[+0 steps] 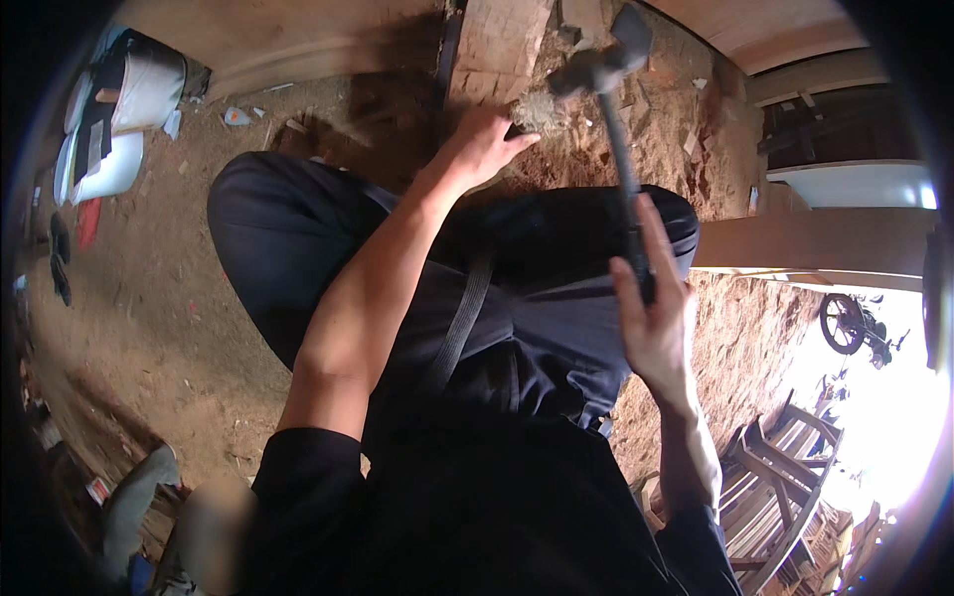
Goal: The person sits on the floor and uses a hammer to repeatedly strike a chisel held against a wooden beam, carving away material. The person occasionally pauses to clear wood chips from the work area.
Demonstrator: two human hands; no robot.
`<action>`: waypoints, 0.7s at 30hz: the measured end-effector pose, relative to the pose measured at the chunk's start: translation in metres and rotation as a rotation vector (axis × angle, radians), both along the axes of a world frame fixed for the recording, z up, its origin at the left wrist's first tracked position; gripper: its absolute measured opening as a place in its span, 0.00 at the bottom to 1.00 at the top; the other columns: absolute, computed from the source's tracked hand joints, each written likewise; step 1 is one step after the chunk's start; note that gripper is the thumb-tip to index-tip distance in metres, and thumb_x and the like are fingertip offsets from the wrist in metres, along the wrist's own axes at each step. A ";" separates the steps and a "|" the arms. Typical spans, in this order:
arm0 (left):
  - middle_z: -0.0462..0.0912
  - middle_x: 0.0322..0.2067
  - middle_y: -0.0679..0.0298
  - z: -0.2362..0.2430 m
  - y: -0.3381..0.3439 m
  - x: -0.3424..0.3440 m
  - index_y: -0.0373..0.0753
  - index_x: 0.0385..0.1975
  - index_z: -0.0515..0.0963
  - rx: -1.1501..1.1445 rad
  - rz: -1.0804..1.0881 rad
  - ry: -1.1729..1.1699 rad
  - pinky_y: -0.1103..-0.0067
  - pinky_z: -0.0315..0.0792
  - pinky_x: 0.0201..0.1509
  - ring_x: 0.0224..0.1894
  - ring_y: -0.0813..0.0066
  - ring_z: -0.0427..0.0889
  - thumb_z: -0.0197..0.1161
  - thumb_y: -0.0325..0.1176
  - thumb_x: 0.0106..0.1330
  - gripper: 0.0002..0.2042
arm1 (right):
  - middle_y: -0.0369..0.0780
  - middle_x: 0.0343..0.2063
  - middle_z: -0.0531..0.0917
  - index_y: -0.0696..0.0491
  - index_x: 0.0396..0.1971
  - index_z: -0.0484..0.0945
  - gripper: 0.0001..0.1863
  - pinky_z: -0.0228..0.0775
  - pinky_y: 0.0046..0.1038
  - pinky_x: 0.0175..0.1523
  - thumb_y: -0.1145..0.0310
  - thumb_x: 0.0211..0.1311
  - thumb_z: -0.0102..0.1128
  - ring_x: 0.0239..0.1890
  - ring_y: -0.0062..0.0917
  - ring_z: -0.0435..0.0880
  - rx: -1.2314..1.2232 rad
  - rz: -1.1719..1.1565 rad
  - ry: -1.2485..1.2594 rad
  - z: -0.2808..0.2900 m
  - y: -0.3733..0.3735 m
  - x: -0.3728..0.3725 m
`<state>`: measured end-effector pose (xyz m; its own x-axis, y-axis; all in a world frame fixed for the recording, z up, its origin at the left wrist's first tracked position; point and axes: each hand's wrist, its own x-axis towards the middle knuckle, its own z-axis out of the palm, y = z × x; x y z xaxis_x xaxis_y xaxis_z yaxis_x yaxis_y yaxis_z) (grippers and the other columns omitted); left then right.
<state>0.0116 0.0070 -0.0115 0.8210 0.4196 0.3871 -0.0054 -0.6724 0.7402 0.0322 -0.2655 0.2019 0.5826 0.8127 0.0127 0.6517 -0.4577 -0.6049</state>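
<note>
My right hand (651, 323) is wrapped round the dark handle of a hammer (620, 149), raised over my right knee. The hammer's metal head is at the far end, slightly blurred. Just left of it, my left hand (477, 151) is closed at the near end of a thick wooden beam (502, 45). A small dark bit shows between its thumb and fingers, too hidden to name. Pale crumbs or chips (545, 111) lie on the ground beside those fingertips. My bent legs in dark trousers (517, 308) spread below both hands.
Wooden boards (298, 40) stand at the far side, and a wooden beam (815, 238) runs along the right. White containers (144, 94) sit at far left. Stacked wooden frames (785, 477) and a motorbike (845, 323) are at right. A person's grey-clad limb (139, 497) shows at lower left.
</note>
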 end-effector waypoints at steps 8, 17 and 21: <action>0.86 0.39 0.42 0.008 -0.011 0.000 0.31 0.48 0.81 -0.097 -0.073 0.065 0.59 0.81 0.49 0.46 0.42 0.86 0.70 0.42 0.69 0.19 | 0.55 0.69 0.73 0.48 0.78 0.61 0.35 0.77 0.42 0.66 0.74 0.72 0.59 0.61 0.48 0.83 -0.020 -0.065 -0.067 -0.014 0.002 -0.005; 0.85 0.34 0.40 0.003 -0.010 -0.003 0.28 0.38 0.81 -0.061 -0.063 0.048 0.58 0.80 0.44 0.41 0.40 0.86 0.70 0.45 0.70 0.20 | 0.55 0.73 0.68 0.58 0.78 0.58 0.37 0.71 0.39 0.71 0.80 0.72 0.58 0.71 0.44 0.75 0.240 -0.111 -0.244 -0.001 0.009 -0.009; 0.85 0.37 0.39 0.002 -0.014 -0.002 0.28 0.42 0.82 -0.073 -0.075 0.022 0.58 0.80 0.47 0.44 0.39 0.84 0.70 0.44 0.70 0.20 | 0.52 0.71 0.72 0.55 0.77 0.61 0.36 0.75 0.40 0.69 0.78 0.71 0.59 0.66 0.43 0.80 -0.018 -0.065 -0.068 -0.028 -0.005 -0.011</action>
